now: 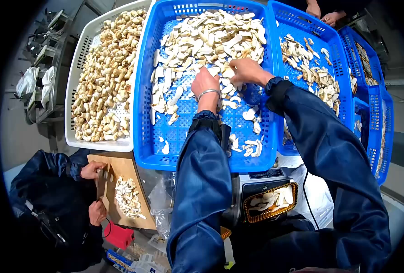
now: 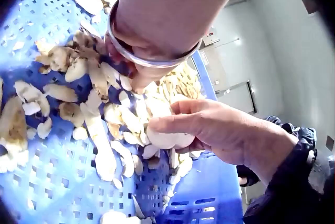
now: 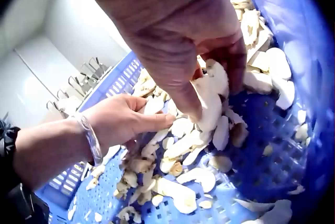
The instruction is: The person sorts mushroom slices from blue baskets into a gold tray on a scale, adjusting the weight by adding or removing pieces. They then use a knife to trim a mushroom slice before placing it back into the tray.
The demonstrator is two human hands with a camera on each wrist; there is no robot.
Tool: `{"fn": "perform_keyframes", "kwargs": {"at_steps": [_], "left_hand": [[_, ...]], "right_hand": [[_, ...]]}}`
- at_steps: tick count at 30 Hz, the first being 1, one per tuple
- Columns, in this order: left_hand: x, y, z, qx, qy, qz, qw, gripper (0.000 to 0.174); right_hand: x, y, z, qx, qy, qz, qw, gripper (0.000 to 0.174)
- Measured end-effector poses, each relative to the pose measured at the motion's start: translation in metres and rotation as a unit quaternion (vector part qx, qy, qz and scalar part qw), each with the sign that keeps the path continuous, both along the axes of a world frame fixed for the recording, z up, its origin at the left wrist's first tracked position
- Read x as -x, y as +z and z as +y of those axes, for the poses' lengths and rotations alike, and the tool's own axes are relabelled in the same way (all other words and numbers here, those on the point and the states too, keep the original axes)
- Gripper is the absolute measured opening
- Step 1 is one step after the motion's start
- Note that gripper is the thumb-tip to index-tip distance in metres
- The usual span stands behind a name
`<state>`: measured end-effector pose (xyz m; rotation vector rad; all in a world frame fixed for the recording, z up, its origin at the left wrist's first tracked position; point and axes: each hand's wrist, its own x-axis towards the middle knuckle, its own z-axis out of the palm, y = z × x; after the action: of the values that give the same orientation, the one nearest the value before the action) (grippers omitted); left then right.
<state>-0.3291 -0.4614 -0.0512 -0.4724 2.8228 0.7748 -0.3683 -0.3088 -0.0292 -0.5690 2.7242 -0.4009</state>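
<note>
Sliced mushrooms point(image 1: 211, 38) lie heaped across the back of a large blue basket point(image 1: 143, 95), with scattered slices toward its front. My right hand point(image 1: 250, 72) reaches in from the right and grips pale mushroom slices point(image 3: 209, 101) between thumb and fingers. Beside it on the left, my left hand point(image 1: 205, 85), with a metal bracelet point(image 3: 91, 139) at the wrist, is down among the slices. In the right wrist view its thumb and fingers pinch a mushroom slice point(image 3: 153, 105). Its fingertips are mostly hidden behind the wrist in the left wrist view.
Left stands a white basket point(image 1: 70, 107) of whole mushrooms; right, another blue basket point(image 1: 345, 91) with slices. Below are a scale point(image 1: 240, 182) and a small basket point(image 1: 295, 189) of slices. Another person cuts on a wooden board point(image 1: 143, 200) at lower left.
</note>
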Motion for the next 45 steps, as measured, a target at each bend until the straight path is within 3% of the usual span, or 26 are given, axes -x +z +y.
{"fn": "perform_keyframes", "kwargs": {"at_steps": [3,5,7,8,9,11,12,13,15,19,23,25,26,29,30,31,32,33,34,35,36,37,39,41,45], "left_hand": [[0.001,0.001,-0.004,0.009,-0.009,-0.009,1.0,0.042],[-0.001,0.002,-0.004,0.021,-0.017,-0.006,1.0,0.041],[-0.004,0.006,0.001,0.056,-0.029,0.006,0.998,0.018],[-0.004,0.005,0.003,0.052,-0.027,0.002,0.998,0.016],[-0.005,0.004,0.003,0.052,-0.028,0.002,0.998,0.016],[-0.006,0.004,0.001,0.015,0.002,-0.007,1.0,0.018],[-0.003,0.005,-0.003,-0.006,0.009,-0.067,0.998,0.048],[-0.004,0.006,-0.005,-0.006,0.011,-0.067,0.998,0.048],[-0.006,0.0,-0.005,-0.024,0.023,-0.073,0.997,0.049],[-0.016,0.01,-0.016,-0.066,0.03,-0.03,0.997,0.03],[-0.04,0.026,-0.044,-0.138,0.072,0.004,0.988,0.036],[-0.072,0.035,-0.054,-0.256,0.113,0.039,0.959,0.033],[-0.097,0.071,-0.052,-0.331,0.102,0.033,0.938,0.028],[-0.192,0.116,-0.044,-0.407,0.088,0.027,0.909,0.02],[-0.228,0.124,-0.039,-0.379,0.09,-0.001,0.921,0.02],[-0.261,0.136,-0.024,-0.425,0.121,-0.024,0.897,0.019],[-0.297,0.125,-0.012,-0.385,0.088,0.005,0.919,0.018],[-0.326,0.125,0.003,-0.441,0.118,-0.04,0.889,0.019],[-0.344,0.133,0.02,-0.4,0.126,-0.081,0.904,0.023],[-0.362,0.133,0.034,-0.349,0.067,-0.03,0.934,0.03],[-0.379,0.128,0.045,-0.359,0.063,-0.016,0.931,0.033],[-0.393,0.124,0.052,-0.37,0.059,0.002,0.927,0.036],[-0.413,0.13,0.05,-0.307,0.023,0.032,0.951,0.037],[-0.431,0.132,0.041,-0.226,-0.015,0.112,0.968,0.034],[-0.45,0.143,0.021,-0.337,0.079,0.102,0.933,0.025]], "right_hand": [[0.01,0.011,0.002,0.008,0.006,-0.038,0.999,0.038],[0.01,0.016,0.004,0.028,-0.046,-0.044,0.998,0.041],[0.007,0.02,0.006,0.114,-0.083,-0.028,0.99,0.042],[0.003,0.018,0.007,0.141,-0.048,0.0,0.989,0.031],[0.0,0.017,0.008,0.141,-0.049,0.0,0.989,0.031],[-0.005,0.021,0.005,0.23,-0.105,-0.166,0.953,0.026],[-0.008,0.028,0.008,0.301,-0.158,-0.28,0.898,0.022],[-0.011,0.035,0.011,0.306,-0.186,-0.326,0.875,0.02],[-0.011,0.03,0.013,0.295,-0.184,-0.347,0.871,0.024],[-0.023,0.021,-0.001,0.205,-0.012,-0.169,0.964,0.026],[-0.038,0.039,-0.004,0.326,-0.113,-0.324,0.881,0.027],[-0.066,0.065,0.002,0.374,-0.106,-0.365,0.846,0.028],[-0.083,0.077,0.008,0.388,-0.094,-0.386,0.832,0.027],[-0.152,0.097,0.04,0.403,-0.053,-0.436,0.803,0.037],[-0.186,0.112,0.047,0.393,-0.07,-0.435,0.807,0.036],[-0.215,0.13,0.054,0.381,-0.079,-0.425,0.817,0.035],[-0.24,0.129,0.064,0.368,-0.045,-0.409,0.834,0.035],[-0.266,0.124,0.072,0.355,-0.01,-0.389,0.85,0.036],[-0.288,0.123,0.078,0.325,0.004,-0.386,0.864,0.035],[-0.308,0.125,0.081,0.294,0.018,-0.383,0.875,0.035],[-0.324,0.131,0.079,0.299,-0.029,-0.367,0.88,0.034],[-0.335,0.123,0.085,0.252,0.009,-0.177,0.951,0.03],[-0.347,0.133,0.103,0.309,-0.109,-0.118,0.937,0.025],[-0.357,0.143,0.124,0.32,-0.17,-0.148,0.92,0.022],[-0.388,0.149,0.151,0.331,-0.165,-0.184,0.911,0.021]]}}
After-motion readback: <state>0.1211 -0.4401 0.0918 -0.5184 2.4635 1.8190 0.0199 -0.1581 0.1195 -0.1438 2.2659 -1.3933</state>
